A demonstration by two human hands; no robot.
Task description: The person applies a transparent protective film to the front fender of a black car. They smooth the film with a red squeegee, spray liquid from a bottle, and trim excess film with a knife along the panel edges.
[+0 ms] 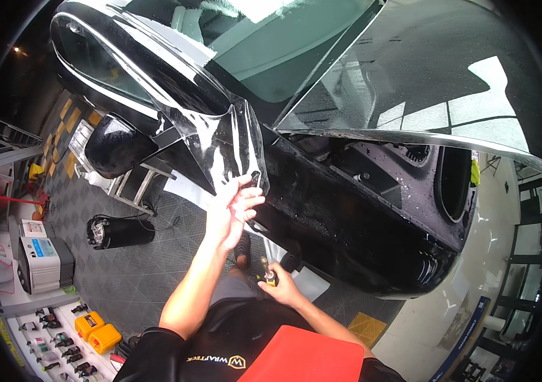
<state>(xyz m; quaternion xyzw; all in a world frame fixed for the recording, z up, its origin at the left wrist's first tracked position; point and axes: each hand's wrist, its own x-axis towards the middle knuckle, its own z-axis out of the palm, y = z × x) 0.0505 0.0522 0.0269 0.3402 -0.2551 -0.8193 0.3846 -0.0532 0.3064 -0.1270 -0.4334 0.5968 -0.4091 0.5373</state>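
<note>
A loose sheet of clear film (pixel 220 137) hangs off the black car's windshield pillar, wrinkled and shiny. My left hand (pixel 236 207) is raised at its lower edge, with the fingers closed on the film. Low in front of my body, my right hand (pixel 281 286) is wrapped round a small spray gun (pixel 269 275) with a brass-coloured nozzle and a yellow and black body. The nozzle points away from me, toward the car. The black fender (pixel 341 229) lies just beyond my hands, and water drops dot the car around the raised hood (pixel 423 83).
The side mirror (pixel 118 145) sticks out at the left. A low metal step (pixel 132 191) and a black cylinder (pixel 121 231) stand on the grey tiled floor. Further left are a grey machine (pixel 45 261), yellow containers (pixel 98 331) and a shelf with several bottles. A red panel (pixel 309 356) covers part of my front.
</note>
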